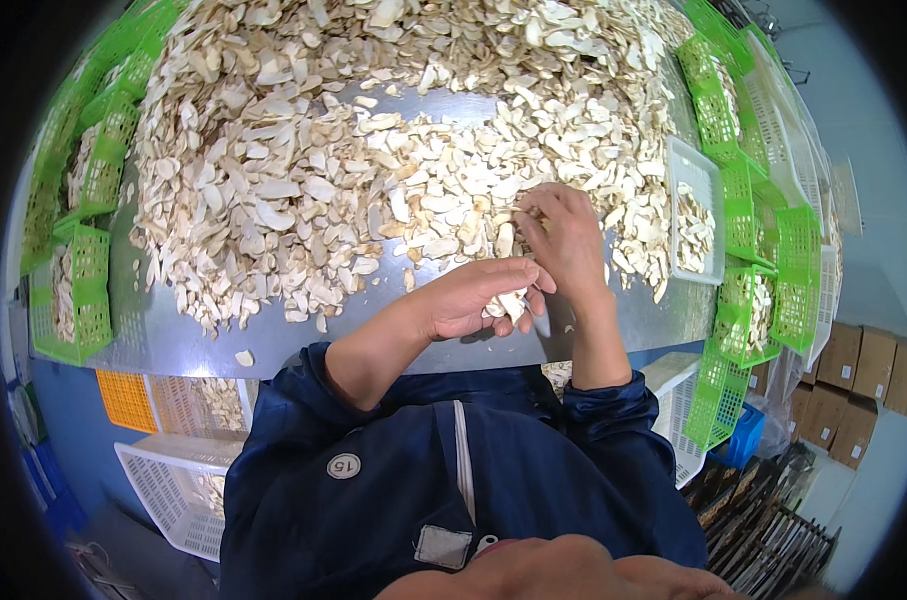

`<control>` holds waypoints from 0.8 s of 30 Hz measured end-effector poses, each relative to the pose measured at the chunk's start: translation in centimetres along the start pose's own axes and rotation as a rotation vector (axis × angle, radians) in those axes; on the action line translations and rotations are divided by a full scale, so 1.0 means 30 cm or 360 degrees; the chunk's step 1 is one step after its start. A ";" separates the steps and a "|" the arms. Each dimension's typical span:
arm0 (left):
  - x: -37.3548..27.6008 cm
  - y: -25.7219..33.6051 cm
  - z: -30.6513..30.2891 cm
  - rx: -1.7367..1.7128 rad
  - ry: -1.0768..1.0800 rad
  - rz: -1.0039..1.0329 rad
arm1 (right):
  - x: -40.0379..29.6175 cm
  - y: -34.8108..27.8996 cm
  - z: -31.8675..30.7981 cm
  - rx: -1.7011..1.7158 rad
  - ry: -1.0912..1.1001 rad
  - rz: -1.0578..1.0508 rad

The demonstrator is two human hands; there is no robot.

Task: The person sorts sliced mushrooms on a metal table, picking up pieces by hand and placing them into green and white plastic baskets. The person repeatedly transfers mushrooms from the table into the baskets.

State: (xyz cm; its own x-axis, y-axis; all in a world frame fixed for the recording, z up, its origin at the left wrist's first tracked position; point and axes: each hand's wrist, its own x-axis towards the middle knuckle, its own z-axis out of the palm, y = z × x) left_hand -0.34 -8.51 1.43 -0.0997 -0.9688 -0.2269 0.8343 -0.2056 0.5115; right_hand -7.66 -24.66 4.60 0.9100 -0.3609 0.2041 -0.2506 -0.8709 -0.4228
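Note:
A large pile of pale, dried-looking mushroom slices covers much of a metal table before me. My left hand is cupped around several slices, which show below the thumb and between the fingers. Just beyond it and to the right, my right hand reaches down to the pile's near side. Its fingertips are bent against the slices there; whether they grip one is hidden. The right wrist is close to the left fingertips, and one loose slice lies by the table's near edge.
A white tray with slices stands on the table at right. Green plastic baskets line the left side, and more green baskets the right. White crates sit below the near edge. Cardboard boxes are stacked far right.

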 end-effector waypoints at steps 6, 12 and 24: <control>0.018 -0.011 -0.009 -0.0311 0.0088 -0.0002 | -0.068 0.056 -0.136 0.0655 -0.0153 -0.0025; 0.018 -0.041 -0.021 0.0061 -0.0083 -0.0042 | -0.066 0.044 -0.115 0.0529 -0.0263 -0.0134; -0.009 -0.012 0.009 0.0194 -0.0225 -0.0219 | -0.026 0.038 -0.023 0.0163 -0.0148 -0.0357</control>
State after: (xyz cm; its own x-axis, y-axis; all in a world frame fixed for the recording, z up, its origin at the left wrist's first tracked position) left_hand -0.76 -8.22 1.54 -0.2901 -0.9385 -0.1873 0.7367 -0.3439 0.5822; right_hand -8.89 -25.61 4.56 0.9667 -0.1265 0.2226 -0.0090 -0.8857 -0.4641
